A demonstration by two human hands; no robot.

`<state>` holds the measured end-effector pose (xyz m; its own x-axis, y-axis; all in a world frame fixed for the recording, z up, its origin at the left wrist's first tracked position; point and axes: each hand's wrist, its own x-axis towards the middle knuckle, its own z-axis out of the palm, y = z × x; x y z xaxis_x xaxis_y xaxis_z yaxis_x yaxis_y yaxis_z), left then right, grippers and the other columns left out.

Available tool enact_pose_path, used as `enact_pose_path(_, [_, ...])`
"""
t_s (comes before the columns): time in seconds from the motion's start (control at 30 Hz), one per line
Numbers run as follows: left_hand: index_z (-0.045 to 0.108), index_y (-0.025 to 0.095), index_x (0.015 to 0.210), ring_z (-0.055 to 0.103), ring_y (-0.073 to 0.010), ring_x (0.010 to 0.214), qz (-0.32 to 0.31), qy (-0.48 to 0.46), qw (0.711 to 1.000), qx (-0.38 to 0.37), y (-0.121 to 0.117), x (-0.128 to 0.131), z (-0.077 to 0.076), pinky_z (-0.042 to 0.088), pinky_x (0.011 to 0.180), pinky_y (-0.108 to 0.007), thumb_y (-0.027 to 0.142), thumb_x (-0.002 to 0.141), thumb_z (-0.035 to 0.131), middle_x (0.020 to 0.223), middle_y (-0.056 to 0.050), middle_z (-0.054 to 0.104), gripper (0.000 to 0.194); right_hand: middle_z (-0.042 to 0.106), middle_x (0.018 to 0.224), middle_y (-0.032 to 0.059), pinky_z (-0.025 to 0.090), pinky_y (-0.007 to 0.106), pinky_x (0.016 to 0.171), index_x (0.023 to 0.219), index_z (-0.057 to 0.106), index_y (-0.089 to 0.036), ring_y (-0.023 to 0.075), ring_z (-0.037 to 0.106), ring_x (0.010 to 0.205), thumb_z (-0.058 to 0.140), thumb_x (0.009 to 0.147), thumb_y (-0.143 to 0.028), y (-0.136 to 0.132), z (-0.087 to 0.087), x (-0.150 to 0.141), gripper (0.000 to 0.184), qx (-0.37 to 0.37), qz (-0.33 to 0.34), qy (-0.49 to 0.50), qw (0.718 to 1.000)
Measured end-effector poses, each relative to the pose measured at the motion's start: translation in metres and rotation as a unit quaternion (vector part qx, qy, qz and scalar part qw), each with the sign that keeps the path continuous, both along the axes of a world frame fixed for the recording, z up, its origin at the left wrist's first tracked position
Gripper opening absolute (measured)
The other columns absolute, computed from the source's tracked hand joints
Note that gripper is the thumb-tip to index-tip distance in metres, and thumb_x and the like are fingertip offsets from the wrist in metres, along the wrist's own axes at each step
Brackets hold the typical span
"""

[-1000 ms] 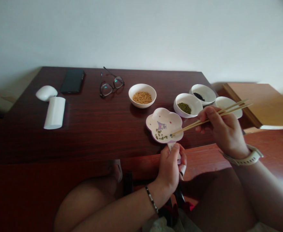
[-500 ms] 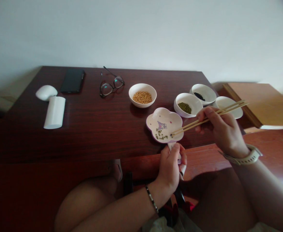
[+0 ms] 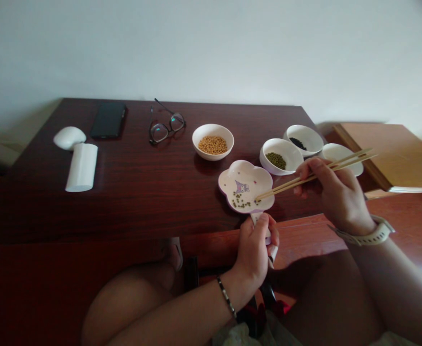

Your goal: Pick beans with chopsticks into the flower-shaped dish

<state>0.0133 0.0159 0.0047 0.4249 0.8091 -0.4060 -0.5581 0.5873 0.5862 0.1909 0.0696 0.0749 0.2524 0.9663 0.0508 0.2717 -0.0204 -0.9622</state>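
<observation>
My left hand (image 3: 256, 247) is closed round the handle of a flower-shaped dish (image 3: 228, 179) at the table's front edge. Several small green beans (image 3: 240, 203) lie in the lower part of the dish, below a printed cartoon figure. My right hand (image 3: 335, 192) grips a pair of wooden chopsticks (image 3: 286, 185), whose tips are close together inside the dish near its lower right. Whether a bean sits between the tips is too small to tell. Just behind the dish stands a white bowl of green beans (image 3: 276, 161).
A bowl of yellow beans (image 3: 212, 145) stands behind the dish, a bowl of black beans (image 3: 297, 143) at the back right. Another white bowl (image 3: 340, 154) is partly hidden by the chopsticks. Glasses (image 3: 167, 129), a black case (image 3: 108, 120) and a white two-part device (image 3: 82, 168) lie left.
My right hand has shifted slightly right, and the chopstick tips appear closer together in the dish. My left hand and the dish stay nearly in place.
</observation>
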Motion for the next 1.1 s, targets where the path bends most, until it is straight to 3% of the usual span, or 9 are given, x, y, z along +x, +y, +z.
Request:
enact_pose_path(0.23, [0.057, 0.019, 0.086, 0.035, -0.0078, 0.047, -0.007, 0.002, 1.0, 0.0, -0.0002, -0.0002, 0.0006, 0.022, 0.045, -0.021, 0.051, 0.097, 0.063, 0.059, 0.004, 0.052, 0.034, 0.068, 0.063, 0.0015, 0.052, 0.019, 0.052, 0.085, 0.069, -0.021, 0.0122, 0.063, 0.056, 0.062, 0.108, -0.057, -0.0013, 0.0, 0.0001, 0.043, -0.024, 0.015, -0.007, 1.0])
enact_pose_path(1.1, [0.057, 0.02, 0.087, 0.034, -0.0084, 0.048, -0.031, 0.007, 0.999, -0.005, -0.0031, 0.001, -0.0028, 0.021, 0.046, -0.023, 0.056, 0.1, 0.061, 0.06, 0.004, 0.052, 0.039, 0.066, 0.07, 0.001, 0.053, 0.021, 0.053, 0.082, 0.066, -0.021, 0.0124, 0.066, 0.059, 0.064, 0.107, -0.056, -0.0001, -0.0021, -0.0041, 0.043, 0.003, 0.016, -0.016, 1.0])
